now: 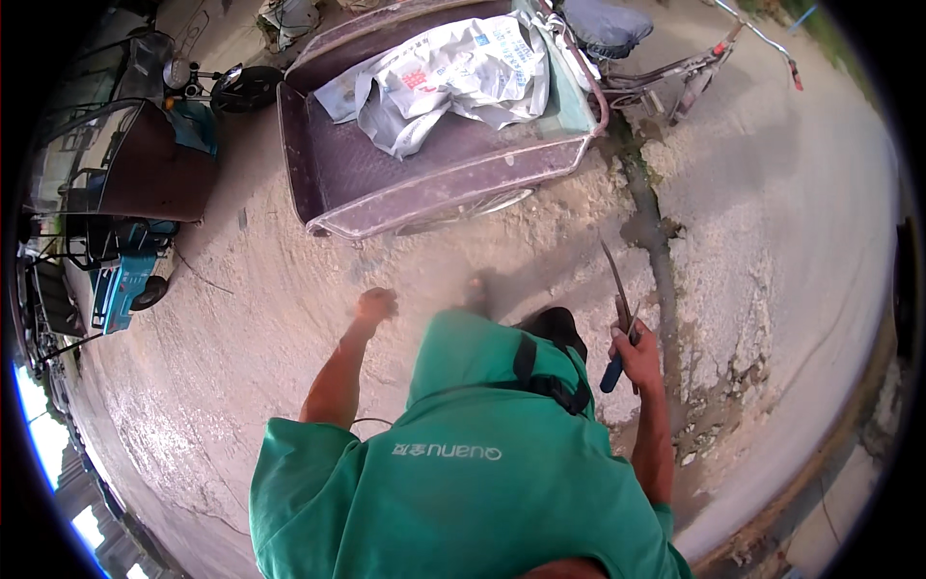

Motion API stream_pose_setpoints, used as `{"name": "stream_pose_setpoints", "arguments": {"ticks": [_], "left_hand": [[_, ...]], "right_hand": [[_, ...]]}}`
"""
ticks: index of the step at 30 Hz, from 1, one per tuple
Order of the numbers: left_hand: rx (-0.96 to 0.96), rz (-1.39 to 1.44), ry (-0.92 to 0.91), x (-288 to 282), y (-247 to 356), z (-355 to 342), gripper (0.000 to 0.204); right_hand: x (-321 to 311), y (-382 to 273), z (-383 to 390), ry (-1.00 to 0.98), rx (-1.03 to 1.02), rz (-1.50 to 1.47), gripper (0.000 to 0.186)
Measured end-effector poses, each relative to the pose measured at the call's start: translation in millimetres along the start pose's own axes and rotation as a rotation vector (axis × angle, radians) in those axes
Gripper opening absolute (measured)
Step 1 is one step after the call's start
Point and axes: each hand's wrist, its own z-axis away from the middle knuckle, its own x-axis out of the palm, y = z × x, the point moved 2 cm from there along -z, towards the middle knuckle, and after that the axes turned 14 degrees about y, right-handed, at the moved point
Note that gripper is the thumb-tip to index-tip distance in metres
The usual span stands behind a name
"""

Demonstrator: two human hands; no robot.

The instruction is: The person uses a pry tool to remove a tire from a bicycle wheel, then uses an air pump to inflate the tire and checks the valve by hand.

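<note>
My right hand (634,355) is closed round a long, thin, dark metal blade (613,273) that points forward, and a dark blue handle (611,374) sticks out below the fist. A shorter metal piece lies beside the blade; I cannot tell whether it is a separate tool. My left hand (376,306) hangs over the concrete with its fingers curled in, slightly blurred, and nothing shows sticking out of it. Ahead of both hands stands a purple-brown metal cart bed (463,188), with crumpled white plastic sacks (453,82) lying in it.
A grey-covered seat (606,27) and handlebar (762,31) adjoin the cart at the right. Parked at far left are a brown-panelled vehicle (159,169) and a turquoise one (123,289). A dark crack (659,261) runs through the rough concrete (222,386) right of the cart.
</note>
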Motion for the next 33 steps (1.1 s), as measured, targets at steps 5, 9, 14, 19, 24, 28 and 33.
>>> {"name": "stream_pose_setpoints", "arguments": {"ticks": [5,9,14,19,24,28,33], "left_hand": [[0.076,-0.105,0.195,-11.6,-94.3,13.3,0.019],[-0.172,0.168,0.288,22.8,-145.1,80.2,0.014],[-0.295,0.407,0.560,104.8,-186.1,184.6,0.025],[-0.385,0.367,0.460,213.2,-195.0,220.6,0.031],[-0.169,0.315,0.447,297.8,-195.8,172.1,0.031],[0.005,0.038,0.424,338.2,-148.4,92.1,0.027],[0.139,0.267,0.457,396.0,-184.6,-39.2,0.024]], "right_hand": [[17.3,-71.6,-69.9,-0.289,-0.193,0.182,0.018],[38.6,-122.4,-137.7,-0.510,-0.304,0.088,0.019],[81.0,-181.6,-222.5,-0.782,-0.387,0.006,0.018],[141.1,-203.4,-275.0,-0.953,-0.503,0.071,0.026],[230.4,-185.9,-302.7,-1.074,-0.562,0.105,0.026],[318.2,-155.2,-321.3,-1.081,-0.452,0.031,0.023],[421.6,-108.4,-345.1,-1.186,-0.337,-0.148,0.027]]}}
